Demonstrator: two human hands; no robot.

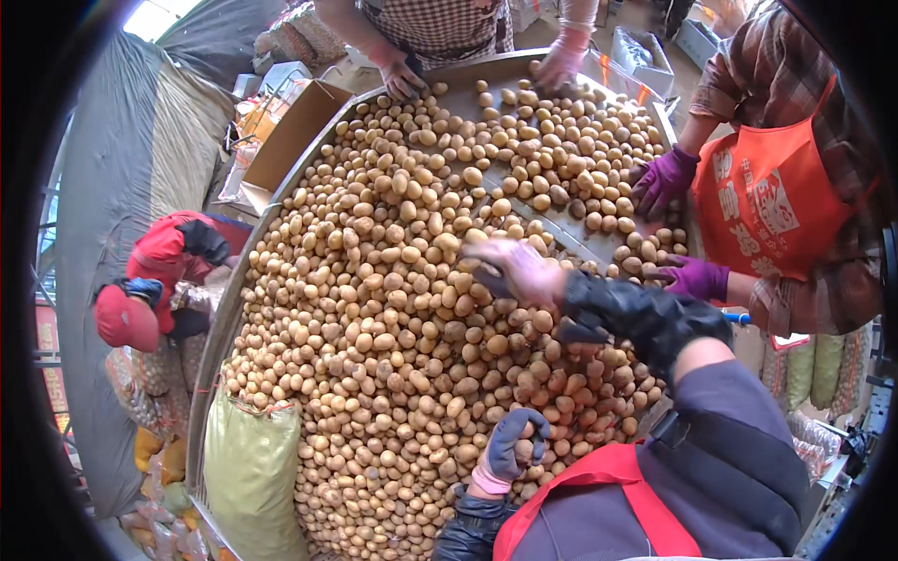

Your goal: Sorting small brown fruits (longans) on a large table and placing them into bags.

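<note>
A broad heap of small tan potatoes (374,327) covers a metal-rimmed sorting table (210,374). My left hand (510,453), in a grey-and-pink glove, is closed around a potato (526,453) near the heap's front edge. My right hand (519,269), gloved the same way, reaches over the middle of the heap. Its fingers point left, stretched and slightly blurred, and nothing shows in them. A dark shape (582,331) below my right forearm is too unclear to name. Black sleeve covers (645,318) wrap my forearms.
Across the table, a co-worker's pink-gloved hands (566,58) rest at the potatoes. Purple-gloved hands (666,178) of another co-worker work at the right edge. A full green sack (251,467) leans at front left. A person in red (173,252) bends beyond the left rim.
</note>
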